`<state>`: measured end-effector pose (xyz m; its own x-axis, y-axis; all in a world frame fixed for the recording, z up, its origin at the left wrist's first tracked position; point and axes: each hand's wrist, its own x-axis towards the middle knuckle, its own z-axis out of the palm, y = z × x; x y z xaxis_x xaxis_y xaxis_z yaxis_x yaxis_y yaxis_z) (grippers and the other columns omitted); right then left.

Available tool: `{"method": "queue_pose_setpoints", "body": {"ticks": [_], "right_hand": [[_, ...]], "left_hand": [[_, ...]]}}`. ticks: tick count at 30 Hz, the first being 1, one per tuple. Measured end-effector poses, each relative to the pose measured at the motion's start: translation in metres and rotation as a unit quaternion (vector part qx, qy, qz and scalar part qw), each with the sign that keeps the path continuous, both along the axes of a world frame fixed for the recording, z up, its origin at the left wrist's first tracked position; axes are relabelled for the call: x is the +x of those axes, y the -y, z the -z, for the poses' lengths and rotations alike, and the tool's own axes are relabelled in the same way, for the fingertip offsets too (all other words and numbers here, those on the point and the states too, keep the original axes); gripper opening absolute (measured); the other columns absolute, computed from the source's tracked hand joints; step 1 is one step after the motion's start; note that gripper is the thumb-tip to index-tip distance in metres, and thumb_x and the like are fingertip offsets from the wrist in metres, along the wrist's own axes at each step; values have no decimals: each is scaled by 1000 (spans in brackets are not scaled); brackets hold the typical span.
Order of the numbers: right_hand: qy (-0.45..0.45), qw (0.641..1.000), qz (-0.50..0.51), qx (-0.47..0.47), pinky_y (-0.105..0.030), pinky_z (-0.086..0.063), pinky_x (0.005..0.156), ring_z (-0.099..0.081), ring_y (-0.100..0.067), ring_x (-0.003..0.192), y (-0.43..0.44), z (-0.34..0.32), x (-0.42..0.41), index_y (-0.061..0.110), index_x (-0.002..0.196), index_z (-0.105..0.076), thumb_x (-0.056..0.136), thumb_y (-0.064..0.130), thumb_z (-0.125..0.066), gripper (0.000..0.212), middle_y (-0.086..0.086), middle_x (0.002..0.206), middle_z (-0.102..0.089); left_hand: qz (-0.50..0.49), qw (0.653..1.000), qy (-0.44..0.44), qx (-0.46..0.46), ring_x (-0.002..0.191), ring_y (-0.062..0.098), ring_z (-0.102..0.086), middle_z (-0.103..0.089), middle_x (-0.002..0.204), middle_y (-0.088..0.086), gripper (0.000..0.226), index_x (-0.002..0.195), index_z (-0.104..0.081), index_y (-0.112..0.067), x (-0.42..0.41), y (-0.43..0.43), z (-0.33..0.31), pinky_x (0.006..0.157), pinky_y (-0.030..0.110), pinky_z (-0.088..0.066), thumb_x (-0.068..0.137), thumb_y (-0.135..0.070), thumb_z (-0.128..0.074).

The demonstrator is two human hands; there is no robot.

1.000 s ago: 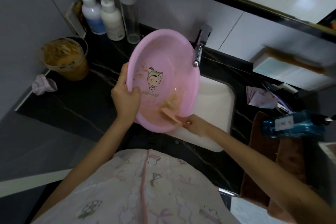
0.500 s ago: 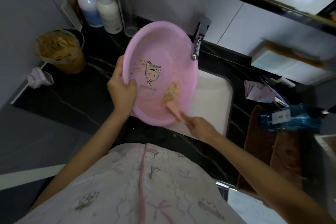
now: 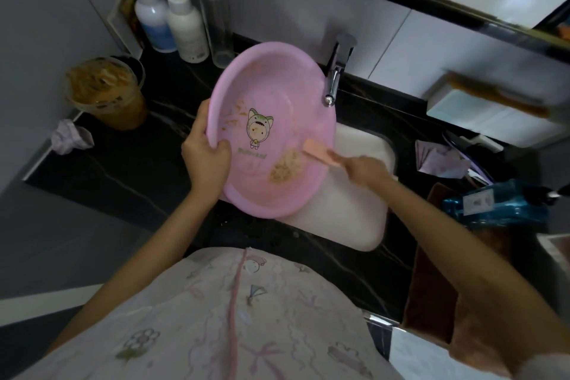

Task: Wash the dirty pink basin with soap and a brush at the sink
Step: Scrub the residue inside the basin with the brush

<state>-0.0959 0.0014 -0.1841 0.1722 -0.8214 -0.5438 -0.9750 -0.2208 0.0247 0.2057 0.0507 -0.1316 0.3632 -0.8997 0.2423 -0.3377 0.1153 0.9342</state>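
A person held a tilted pink basin [image 3: 277, 86] over the white sink [image 3: 354, 200], its open side turned toward the camera. The left hand [image 3: 206, 157] gripped the rim at the basin's 8 o'clock, thumb inside and fingers curled round the outside. The right hand [image 3: 364, 168], at the basin's 4 o'clock, was closed round the handle of a salmon-coloured brush [image 3: 317, 154], whose head lay against the inner wall at about 3 o'clock. A patch of tan residue [image 3: 285, 166] clung to the basin's inside at 5 o'clock, just below the brush head. Smaller smears [image 3: 236, 114] showed at 9 o'clock, beside a cartoon figure [image 3: 257, 128] printed on the bottom. The chrome tap [image 3: 334, 77] stood at the basin's 2 o'clock, its spout close to the rim; whether the two touched could not be told. On the dark countertop [image 3: 123, 182], two white pump bottles [image 3: 166, 18] and a clear bottle [image 3: 216, 18] stood at the frame's 11 o'clock. A plastic cup [image 3: 108, 92] smeared with brown mess stood at 10 o'clock. A blue bottle [image 3: 496, 203] lay on its side at 3 o'clock.
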Motion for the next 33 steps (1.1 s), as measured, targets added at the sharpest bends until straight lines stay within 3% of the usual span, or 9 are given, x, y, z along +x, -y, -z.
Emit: {"method": "queue_pose_setpoints", "body": {"ticks": [5,8,12,15,17,21,25,29,33], "right_hand": [[-49,990,-9,-132,-32,-39,69,-63,-28,93,37,-19,4,46,147,-9,94,11,-37,70,-12,110,-62],[16,999,5,-32,-32,-40,68,-62,-27,88,10,4,5,47,147,-2,96,14,-36,70,-12,99,-62],[60,992,-20,111,-29,-40,64,-53,-19,70,-19,12,3,49,146,-4,96,16,-36,68,-1,73,-49],[6,1000,-5,-15,-32,-41,71,-62,-28,92,17,-6,-12,48,146,-10,95,14,-36,66,-14,107,-63],[-10,996,8,-91,-33,-43,76,-62,-29,98,29,-16,-15,48,146,-8,95,15,-35,67,-15,114,-62],[-2,995,-76,63,-34,-43,73,-62,-29,96,14,-4,1,55,142,-13,97,16,-31,62,-14,117,-61],[-53,993,-30,-102,-33,-42,69,-64,-29,95,44,-29,-10,49,145,-13,96,13,-34,64,-14,112,-63],[-26,997,-53,47,-32,-40,75,-58,-30,108,30,-24,17,47,145,-21,98,22,-33,54,-13,124,-56],[-21,997,-15,-70,-36,-45,77,-61,-30,100,37,-21,5,47,147,-11,94,11,-35,68,-14,116,-60]], "left_hand": [[0,1000,7,1,87,-4,-58,-59,100,-9,69,132,-51,-17,1,0,-1,75,17,-52,71,16,-48],[3,1000,9,-9,90,1,-59,-60,103,-7,69,132,-51,-17,1,1,-2,78,22,-54,71,15,-48],[-5,1000,8,-2,87,-5,-57,-59,102,-5,70,131,-52,-17,-2,1,-5,76,13,-50,70,16,-47],[-2,1000,10,-1,88,-4,-57,-60,103,-4,69,132,-51,-18,1,1,-3,78,19,-52,71,15,-48],[0,1000,7,1,90,-1,-58,-60,104,-5,70,132,-51,-19,2,1,-2,80,24,-53,71,15,-48],[-11,1000,11,4,88,2,-58,-61,103,-6,72,131,-52,-22,1,1,-2,81,28,-54,70,15,-49],[-10,1000,9,-1,87,1,-58,-61,101,-5,72,130,-53,-21,0,3,-2,79,27,-52,68,15,-48],[-12,1000,12,4,85,-7,-56,-59,98,-14,72,128,-54,-23,0,2,-3,78,24,-52,67,14,-48],[-4,1000,16,0,84,-11,-55,-59,92,-30,76,126,-52,-32,-1,1,-3,74,14,-49,67,15,-48]]}}
